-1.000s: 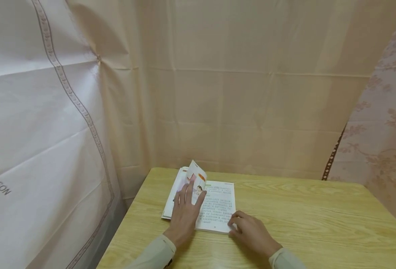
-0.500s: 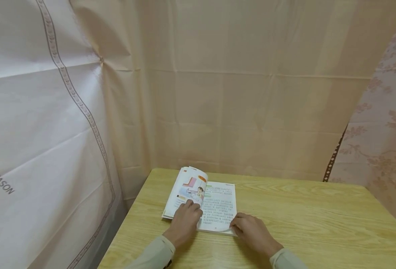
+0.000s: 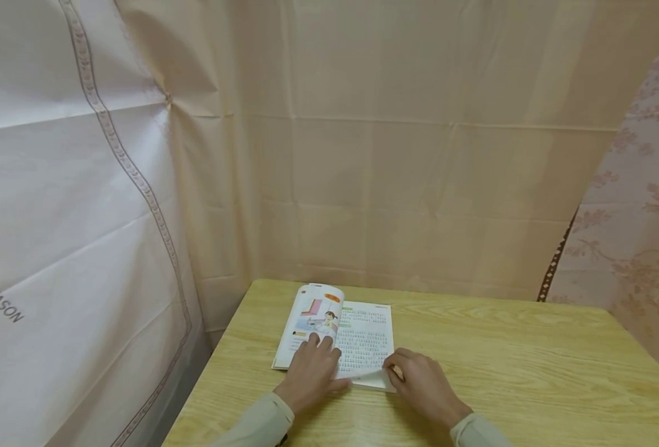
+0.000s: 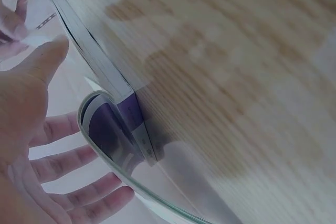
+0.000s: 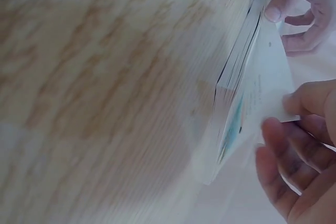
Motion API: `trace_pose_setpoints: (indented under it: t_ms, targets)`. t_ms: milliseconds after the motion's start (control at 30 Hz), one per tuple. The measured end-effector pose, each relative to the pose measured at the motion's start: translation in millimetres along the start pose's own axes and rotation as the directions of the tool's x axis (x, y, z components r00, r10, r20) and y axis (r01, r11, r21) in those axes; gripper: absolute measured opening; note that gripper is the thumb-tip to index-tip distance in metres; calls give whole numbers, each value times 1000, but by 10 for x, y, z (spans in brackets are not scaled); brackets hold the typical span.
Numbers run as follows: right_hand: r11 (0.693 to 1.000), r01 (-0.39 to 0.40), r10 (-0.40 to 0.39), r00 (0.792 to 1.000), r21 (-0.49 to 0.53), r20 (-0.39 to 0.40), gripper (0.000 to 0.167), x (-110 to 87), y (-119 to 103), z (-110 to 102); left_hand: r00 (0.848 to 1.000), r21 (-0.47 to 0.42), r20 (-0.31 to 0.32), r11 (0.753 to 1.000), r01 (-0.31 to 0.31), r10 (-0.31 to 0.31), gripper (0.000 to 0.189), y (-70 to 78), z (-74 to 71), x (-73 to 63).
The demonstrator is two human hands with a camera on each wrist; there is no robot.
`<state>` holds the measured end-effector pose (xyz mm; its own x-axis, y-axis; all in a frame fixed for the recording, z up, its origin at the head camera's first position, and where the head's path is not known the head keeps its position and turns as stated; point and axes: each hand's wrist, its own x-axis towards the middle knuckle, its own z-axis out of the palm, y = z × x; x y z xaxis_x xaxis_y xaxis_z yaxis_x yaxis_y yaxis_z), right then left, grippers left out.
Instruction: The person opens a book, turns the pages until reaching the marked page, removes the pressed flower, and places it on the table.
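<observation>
An open book (image 3: 365, 335) lies on the table, with a coloured picture on its left page (image 3: 318, 310) and lines of print on the right one. My left hand (image 3: 310, 367) rests on the lower part of the left page, fingers spread, its thumb reaching toward the bottom edge of the right page. With thumb and fingers, my right hand (image 3: 421, 379) pinches the lower right corner of the right page (image 5: 268, 85), which is bent up off the pages beneath. In the left wrist view, the purple spine (image 4: 131, 109) and the curled left cover show from below.
The wood-grain table (image 3: 502, 360) extends to the right of the book. Beige cloth (image 3: 407, 186) hangs behind it, white printed cloth (image 3: 72, 217) on the left and floral cloth (image 3: 636, 236) on the right.
A raised left page has gone down flat, and my left hand has slid lower on it, its thumb now stretched out rightward. The right page's lower corner has risen in my right hand.
</observation>
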<state>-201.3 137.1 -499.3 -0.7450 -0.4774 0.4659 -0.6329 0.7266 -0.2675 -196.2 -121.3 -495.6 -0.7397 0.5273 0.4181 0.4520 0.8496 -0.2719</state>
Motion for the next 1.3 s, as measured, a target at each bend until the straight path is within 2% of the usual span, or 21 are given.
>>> trace_pose_setpoints:
  t_ms: [267, 400, 500, 600, 700, 833, 967, 1100, 1200, 1300]
  targets:
    - [998, 21, -13, 992, 59, -127, 16, 15, -24, -23, 1000, 0, -18, 1000, 21, -21, 41, 21, 47, 7]
    - [995, -22, 35, 990, 95, -140, 27, 20, -37, -45, 999, -28, -1, 998, 48, -48, 31, 33, 55, 18]
    - [991, -68, 80, 992, 116, -99, 38, 11, -35, -48, 996, -24, 18, 996, 83, -82, 27, 36, 57, 31]
    - [992, -70, 75, 997, 106, -35, 41, -5, -24, -32, 993, -9, 9, 993, 119, -119, 42, 29, 53, 46]
    - [996, -47, 43, 998, 77, 48, 37, -26, -3, -3, 989, -12, -46, 990, 139, -139, 63, 11, 54, 52]
    - [998, -52, 44, 986, 45, 158, 33, -61, 21, 29, 980, -49, -132, 988, 145, -150, 73, -19, 67, 38]
    - [999, -33, 28, 980, 20, 197, 33, -79, 35, 37, 971, -88, -182, 986, 139, -153, 71, -50, 78, 41]
    - [1000, 0, 3, 982, -16, 186, 32, -66, 47, 27, 973, -70, -187, 990, 126, -137, 69, -77, 61, 78]
    - [999, 18, -12, 982, -28, 190, 30, -47, 60, 8, 979, -19, -172, 994, 107, -109, 57, -87, 29, 95]
    - [999, 31, -25, 980, -27, 197, 27, -40, 73, -9, 986, 29, -151, 996, 81, -76, 36, -91, 13, 92]
